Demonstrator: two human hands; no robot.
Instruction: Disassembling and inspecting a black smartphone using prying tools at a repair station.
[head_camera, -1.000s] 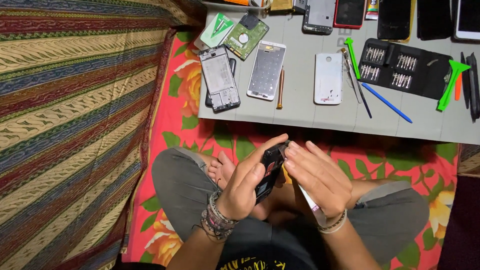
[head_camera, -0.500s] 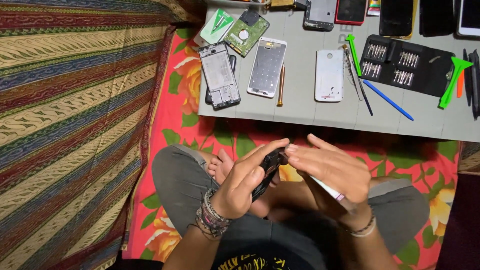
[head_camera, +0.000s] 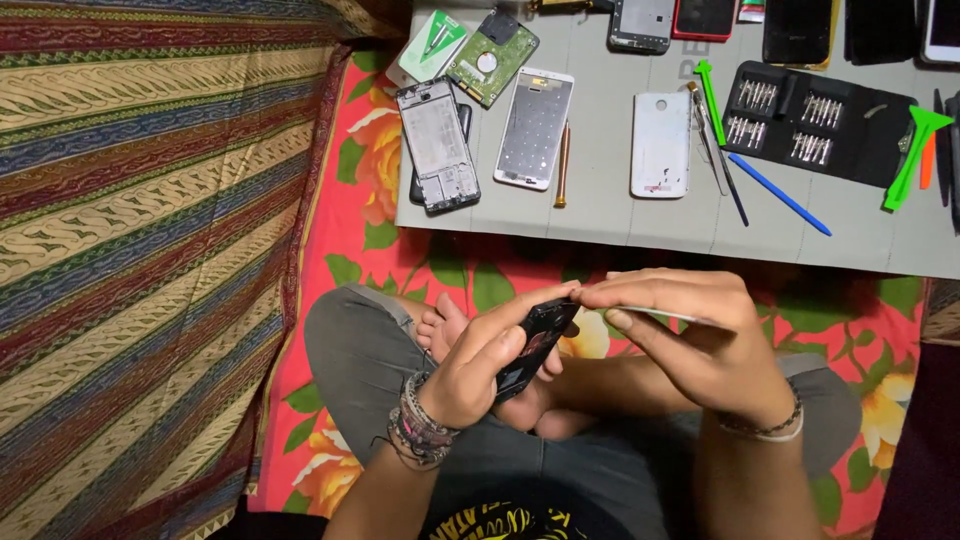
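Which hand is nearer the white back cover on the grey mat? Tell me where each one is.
Right. The right hand sits almost straight below the white back cover, pinching a thin tool. The left hand is lower and further left, holding the black phone over the lap.

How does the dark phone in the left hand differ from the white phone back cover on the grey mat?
The dark phone is black, held tilted in the left hand above the lap, with the right hand holding a thin pale tool at its top edge. The white phone back cover is pale, lying flat and untouched on the grey mat. Both are slim, phone-sized rectangles.
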